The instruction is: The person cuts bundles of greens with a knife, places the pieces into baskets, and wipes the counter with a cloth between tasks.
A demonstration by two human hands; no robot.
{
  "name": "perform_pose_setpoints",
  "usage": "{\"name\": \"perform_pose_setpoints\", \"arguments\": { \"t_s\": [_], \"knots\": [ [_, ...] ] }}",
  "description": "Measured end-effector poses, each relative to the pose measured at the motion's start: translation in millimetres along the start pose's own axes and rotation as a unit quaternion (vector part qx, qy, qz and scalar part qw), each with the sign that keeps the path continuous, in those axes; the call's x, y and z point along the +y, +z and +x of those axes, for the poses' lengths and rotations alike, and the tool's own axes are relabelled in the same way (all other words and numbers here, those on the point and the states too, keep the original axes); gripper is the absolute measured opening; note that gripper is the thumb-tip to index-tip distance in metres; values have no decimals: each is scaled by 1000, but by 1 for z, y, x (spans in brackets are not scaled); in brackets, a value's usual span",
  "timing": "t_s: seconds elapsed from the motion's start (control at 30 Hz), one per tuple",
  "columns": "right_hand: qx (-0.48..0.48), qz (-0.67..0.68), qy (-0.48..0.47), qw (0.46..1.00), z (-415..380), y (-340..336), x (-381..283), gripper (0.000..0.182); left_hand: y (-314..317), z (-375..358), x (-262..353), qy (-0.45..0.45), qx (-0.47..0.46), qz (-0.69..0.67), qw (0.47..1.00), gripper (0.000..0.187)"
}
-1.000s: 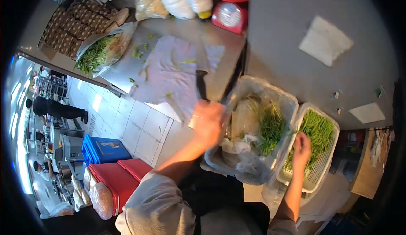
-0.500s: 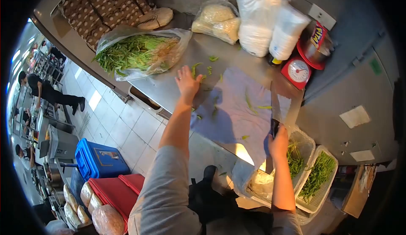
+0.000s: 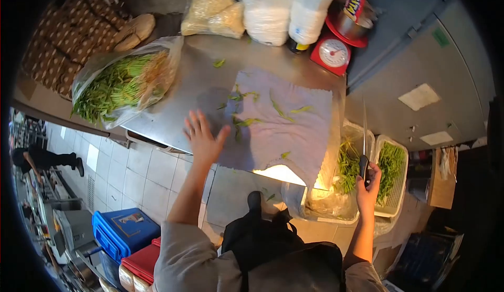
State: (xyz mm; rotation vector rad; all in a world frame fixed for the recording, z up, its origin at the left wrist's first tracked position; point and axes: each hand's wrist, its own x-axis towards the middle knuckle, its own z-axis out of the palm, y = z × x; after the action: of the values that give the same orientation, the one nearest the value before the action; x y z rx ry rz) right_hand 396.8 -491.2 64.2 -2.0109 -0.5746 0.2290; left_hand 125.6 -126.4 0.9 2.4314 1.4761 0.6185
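Observation:
My left hand [image 3: 206, 141] is spread flat at the front edge of the metal table [image 3: 202, 71], left of a lilac cloth [image 3: 283, 139], and holds nothing. Loose green leaves [image 3: 281, 108] lie scattered on that cloth. In my right hand [image 3: 369, 184] is a knife [image 3: 364, 158], gripped by its black handle with the long blade pointing up and away from me. It is held over the baskets to the right of the table. Beneath it, greens fill a clear-lined bin [image 3: 348, 168] and a white basket [image 3: 391, 179].
A plastic bag of leafy greens [image 3: 126, 82] lies at the table's left. Along the back stand a bag of pale food [image 3: 214, 13], white plastic bags [image 3: 262, 11] and a red scale [image 3: 331, 54]. Blue cooler [image 3: 126, 231] is on the floor; a person [image 3: 50, 158] stands far left.
My right hand has carried the knife off the cloth, rightward over the baskets. My left hand has come back toward the table's front edge. Some scraps now lie on the cloth's left part. The view has shifted.

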Motion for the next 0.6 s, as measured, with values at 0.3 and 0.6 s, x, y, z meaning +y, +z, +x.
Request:
{"name": "perform_pose_setpoints", "arguments": {
  "t_s": [0.3,0.6],
  "knots": [
    [32,30,106,993,-27,-19,19,45,63,23,69,-148,91,67,982,97],
    [42,45,136,989,-34,-31,26,47,104,253,-30,-18,16,-224,974,67]
  ]
}}
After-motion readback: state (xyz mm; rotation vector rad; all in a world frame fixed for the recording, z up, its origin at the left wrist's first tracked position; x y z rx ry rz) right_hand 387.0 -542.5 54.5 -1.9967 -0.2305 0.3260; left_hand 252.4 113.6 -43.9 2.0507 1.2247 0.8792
